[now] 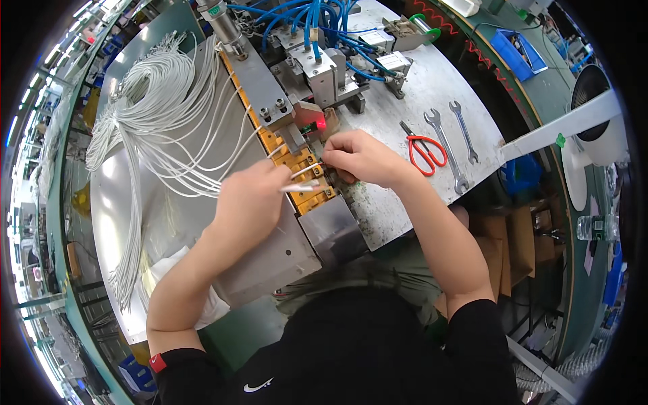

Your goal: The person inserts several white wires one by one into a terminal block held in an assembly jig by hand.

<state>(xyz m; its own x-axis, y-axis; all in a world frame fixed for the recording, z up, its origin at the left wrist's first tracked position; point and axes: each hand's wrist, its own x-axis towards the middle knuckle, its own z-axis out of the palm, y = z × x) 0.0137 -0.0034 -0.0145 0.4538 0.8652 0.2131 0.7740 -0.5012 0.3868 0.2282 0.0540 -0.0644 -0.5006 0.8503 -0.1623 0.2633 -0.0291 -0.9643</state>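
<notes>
My left hand [251,201] pinches thin round white cables [302,186] at the left edge of the orange-yellow slotted metal fixture [312,202]; their long axis runs crosswise over it, ends pointing rightward. My right hand [361,158] curls by the fixture's right edge; whether it grips anything, I cannot tell.

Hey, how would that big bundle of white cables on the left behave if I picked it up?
The bundle of white cables would probably flop and sag, since its strands lie in loose curves. It may tangle, as many loops overlap. Lifting it could tug near the left hand, toward which several strands run.
</notes>
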